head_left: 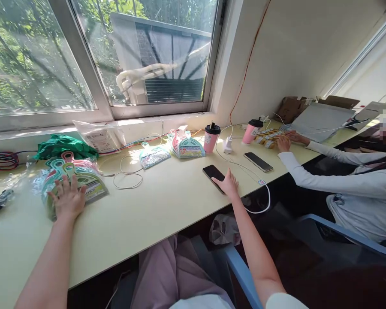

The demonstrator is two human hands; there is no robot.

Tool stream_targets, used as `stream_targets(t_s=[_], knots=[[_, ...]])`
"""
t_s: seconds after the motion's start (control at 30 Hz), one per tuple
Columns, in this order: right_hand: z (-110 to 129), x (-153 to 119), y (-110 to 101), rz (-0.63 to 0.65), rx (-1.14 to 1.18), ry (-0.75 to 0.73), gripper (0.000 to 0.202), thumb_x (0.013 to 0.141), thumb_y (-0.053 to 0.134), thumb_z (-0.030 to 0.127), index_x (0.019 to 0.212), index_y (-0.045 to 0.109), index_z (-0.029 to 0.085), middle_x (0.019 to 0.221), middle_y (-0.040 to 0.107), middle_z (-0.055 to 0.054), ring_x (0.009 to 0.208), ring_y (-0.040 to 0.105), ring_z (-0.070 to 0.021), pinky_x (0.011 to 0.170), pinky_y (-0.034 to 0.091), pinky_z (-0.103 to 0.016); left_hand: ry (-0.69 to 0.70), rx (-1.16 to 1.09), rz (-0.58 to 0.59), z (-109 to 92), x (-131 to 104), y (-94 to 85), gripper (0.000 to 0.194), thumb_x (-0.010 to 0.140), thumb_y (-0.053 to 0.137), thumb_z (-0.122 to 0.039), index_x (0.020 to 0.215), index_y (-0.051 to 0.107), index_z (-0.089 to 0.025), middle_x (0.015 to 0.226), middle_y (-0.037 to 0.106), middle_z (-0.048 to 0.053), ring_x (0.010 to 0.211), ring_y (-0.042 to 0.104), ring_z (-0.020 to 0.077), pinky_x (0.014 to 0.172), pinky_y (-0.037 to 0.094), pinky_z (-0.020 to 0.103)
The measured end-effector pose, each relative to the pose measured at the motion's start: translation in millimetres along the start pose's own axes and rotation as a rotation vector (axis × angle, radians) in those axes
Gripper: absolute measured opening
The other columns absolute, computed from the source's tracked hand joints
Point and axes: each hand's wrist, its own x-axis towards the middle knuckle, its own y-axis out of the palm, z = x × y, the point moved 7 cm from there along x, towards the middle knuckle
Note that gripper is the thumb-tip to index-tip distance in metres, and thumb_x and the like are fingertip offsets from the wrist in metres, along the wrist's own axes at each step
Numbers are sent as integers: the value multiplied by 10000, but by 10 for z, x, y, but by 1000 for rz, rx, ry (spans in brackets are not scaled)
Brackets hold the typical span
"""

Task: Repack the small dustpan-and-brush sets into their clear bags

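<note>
A pale yellow desk [141,223] runs beneath a sunlit window [35,56]. At its left side, the seated person's left hand [68,198] lies palm down on a pile of wrapped dustpan-and-brush sets [95,192], its fingers spread wide and pressing on top rather than gripping. Behind that pile sits a crumpled green bag [64,147]. Nearer the middle of the desk, the right hand [229,185] rests at the near end of a black phone [209,171], thumb across the screen and forefinger pointing away; whether the fingers grip it I cannot tell. Between the hands, farther back, are a single dustpan set [155,157] and a group of sets [190,150], just beside a pink cup [211,142] with a black lid. To the right lies another phone [257,162], and a co-worker's hands [283,143] touch yellow packs [266,139].
</note>
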Motion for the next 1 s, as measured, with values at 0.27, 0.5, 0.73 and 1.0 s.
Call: stream_targets(t_s=[0.27,0.5,0.73,1.0], knots=[[184,-35,70,-77,-33,-60,1043,769,745,444,1584,161,157,1388,566,-219,1329,496,-357,1075,357,-457,95,-74,-667,-449,-332,-667,629,876,388,-390,1504,379,-359,1665,259,14,1561,145,198,1235,22,549],[189,-43,86,-110,27,-45,820,787,735,377,1465,328,158,1358,593,-217,1324,496,-341,1055,342,-463,494,-341,-552,-1729,-391,-216,475,840,576,-253,1307,539,-170,1524,402,195,1440,369,357,1150,328,587],[208,-54,41,-120,76,-9,569,779,747,366,1237,467,177,1264,634,-194,1270,518,-342,1037,349,-486,500,-541,-97,-2884,-505,594,183,910,542,-301,1034,654,-227,1323,582,127,1287,527,282,1028,481,450],[20,-19,-170,-138,250,-208,661,917,539,605,1433,457,200,1470,514,-194,1410,415,-349,1143,303,-568,455,-542,-221,-2666,-373,706,142,866,684,-331,798,714,-210,1182,643,108,1149,597,268,985,482,444]])
